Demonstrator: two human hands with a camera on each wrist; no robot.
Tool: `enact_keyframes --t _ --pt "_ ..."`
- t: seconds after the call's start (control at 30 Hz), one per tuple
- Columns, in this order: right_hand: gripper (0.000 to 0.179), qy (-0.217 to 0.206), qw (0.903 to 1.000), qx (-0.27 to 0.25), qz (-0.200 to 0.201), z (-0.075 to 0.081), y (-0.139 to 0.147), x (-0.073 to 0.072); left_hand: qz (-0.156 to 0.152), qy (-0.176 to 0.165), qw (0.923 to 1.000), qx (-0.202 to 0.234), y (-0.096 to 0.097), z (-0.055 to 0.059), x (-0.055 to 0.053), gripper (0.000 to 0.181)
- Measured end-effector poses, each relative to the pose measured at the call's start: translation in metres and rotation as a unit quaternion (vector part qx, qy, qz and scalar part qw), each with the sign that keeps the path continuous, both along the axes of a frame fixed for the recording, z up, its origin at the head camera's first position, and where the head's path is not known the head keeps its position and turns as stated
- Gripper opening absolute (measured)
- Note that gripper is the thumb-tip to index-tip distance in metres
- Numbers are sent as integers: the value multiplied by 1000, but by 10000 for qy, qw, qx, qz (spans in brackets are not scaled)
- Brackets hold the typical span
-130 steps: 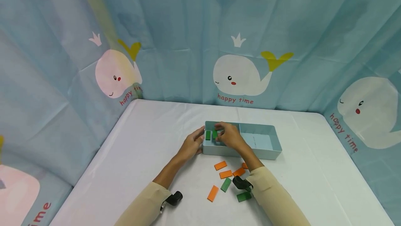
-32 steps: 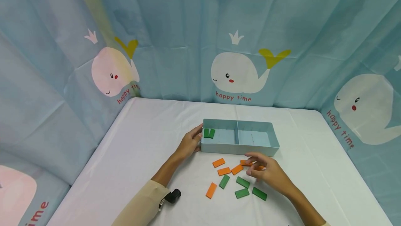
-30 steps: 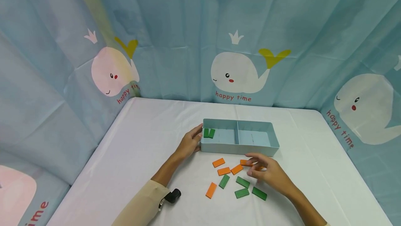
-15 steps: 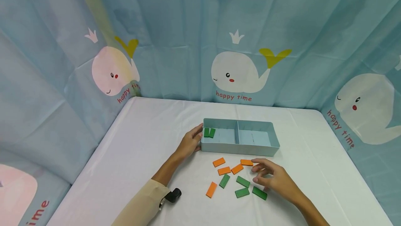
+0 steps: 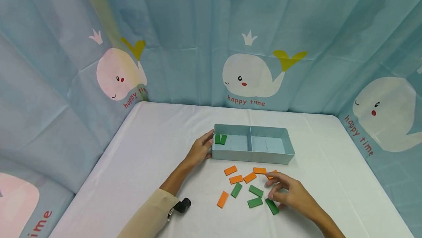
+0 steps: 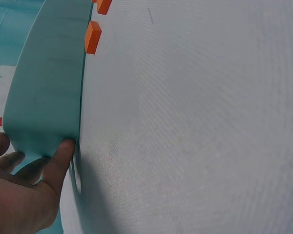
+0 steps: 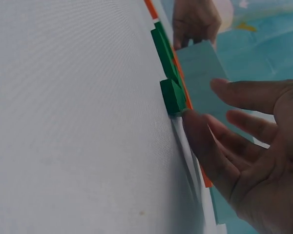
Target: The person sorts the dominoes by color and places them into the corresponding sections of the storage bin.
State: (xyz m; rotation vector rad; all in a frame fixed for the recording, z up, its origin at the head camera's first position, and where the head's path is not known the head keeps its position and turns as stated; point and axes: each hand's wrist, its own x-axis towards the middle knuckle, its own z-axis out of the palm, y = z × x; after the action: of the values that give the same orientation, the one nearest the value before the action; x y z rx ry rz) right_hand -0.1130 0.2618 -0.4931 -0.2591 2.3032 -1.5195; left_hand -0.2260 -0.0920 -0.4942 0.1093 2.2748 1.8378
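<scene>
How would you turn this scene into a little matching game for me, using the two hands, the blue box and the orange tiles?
Column one
1. Left hand
2. Right hand
3. Blue box
4. Orange tiles

Column two
A. Divided in two, with two green tiles inside
B. Lying on the white table
C. Touching the end of the box
D. Beside a green tile outside the box

Right pairs: 1-C, 2-D, 3-A, 4-B.

head view faces forward and down from above; both close-in wrist views share the blue-green, rectangular, plastic-looking box [image 6: 49,78], ten o'clock in left, two in right.
</scene>
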Motion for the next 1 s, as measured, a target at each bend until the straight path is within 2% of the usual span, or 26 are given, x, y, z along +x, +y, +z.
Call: enact_keyframes --t 0.13,0.37,0.57,0.83,1.0 --pt "59 -13 9999 39 159 0 1 2 19 -9 10000 -23 0 0 0 55" --pt "65 557 9968 150 556 -1 6 2 -37 11 10000 -7 0 -1 0 55" --pt "71 514 9950 138 846 -2 11 3 -102 -24 9998 144 -1 -1 0 56" --pt "72 846 9868 205 1367 -3 15 5 -33 -23 10000 21 -1 0 0 55" --pt "69 844 9852 409 1438 -4 16 5 -31 -53 10000 66 -1 -2 0 55"
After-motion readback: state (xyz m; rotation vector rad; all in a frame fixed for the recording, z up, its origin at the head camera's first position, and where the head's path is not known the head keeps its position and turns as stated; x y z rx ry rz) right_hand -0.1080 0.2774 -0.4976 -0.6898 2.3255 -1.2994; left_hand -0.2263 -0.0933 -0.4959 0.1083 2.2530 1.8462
